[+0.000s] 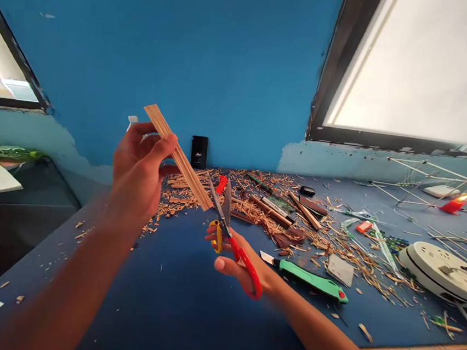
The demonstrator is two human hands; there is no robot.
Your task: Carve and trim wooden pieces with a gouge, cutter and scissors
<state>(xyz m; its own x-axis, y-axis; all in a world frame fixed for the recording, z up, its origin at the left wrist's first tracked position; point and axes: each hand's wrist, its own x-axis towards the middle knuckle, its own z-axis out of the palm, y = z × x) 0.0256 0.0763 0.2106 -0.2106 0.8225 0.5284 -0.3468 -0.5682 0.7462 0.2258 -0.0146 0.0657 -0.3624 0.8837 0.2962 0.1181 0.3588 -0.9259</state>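
Note:
A flat strip of light brown wood [185,166] slants down to the right, pinched between the thumb and fingers of my left hand [142,160]. Its lower end is close to the parted blades of the scissors [223,218], which have red and yellow handles. My right hand [237,258] holds the scissors, with fingers at the yellow loop and the thumb near the red handle. Just right of that hand, a green utility knife [310,278] lies on the blue table [164,295], its blade out.
Wood shavings [255,210] and wooden pieces cover the back. A black phone [199,152] leans on the wall. At right are a grey square [340,270], a white round power strip [442,272], thin stick frames [427,174] and a red item with a flame [454,204].

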